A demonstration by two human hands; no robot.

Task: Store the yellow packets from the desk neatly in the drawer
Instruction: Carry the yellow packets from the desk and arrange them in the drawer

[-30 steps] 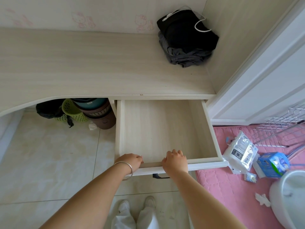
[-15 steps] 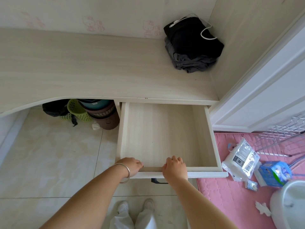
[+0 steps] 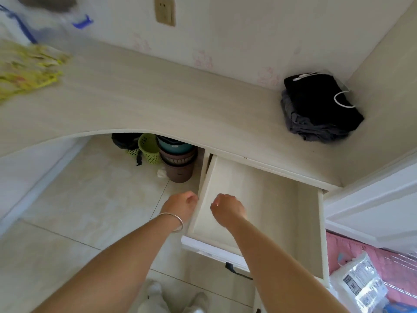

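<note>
The white drawer [image 3: 320, 233] stands pulled out under the desk [image 3: 158, 98], and its inside is bare. My left hand [image 3: 180, 205] hovers just left of the drawer's left wall, fingers loosely curled, holding nothing. My right hand [image 3: 226, 208] hangs over the drawer's left part, also loosely curled and free. A blurred heap of yellow packets [image 3: 27, 68] lies on the desk at the far left.
Folded dark clothes [image 3: 318, 107] with a white cable sit in the desk's right back corner. Green basket [image 3: 150, 149] and stacked buckets [image 3: 178, 161] stand under the desk. A white packet [image 3: 358, 285] lies on the pink mat [image 3: 338, 251] at right. A wall socket [image 3: 164, 11] is above.
Both hands have let go of the drawer's front edge and lifted. The view has swung left, bringing the yellow packets into sight.
</note>
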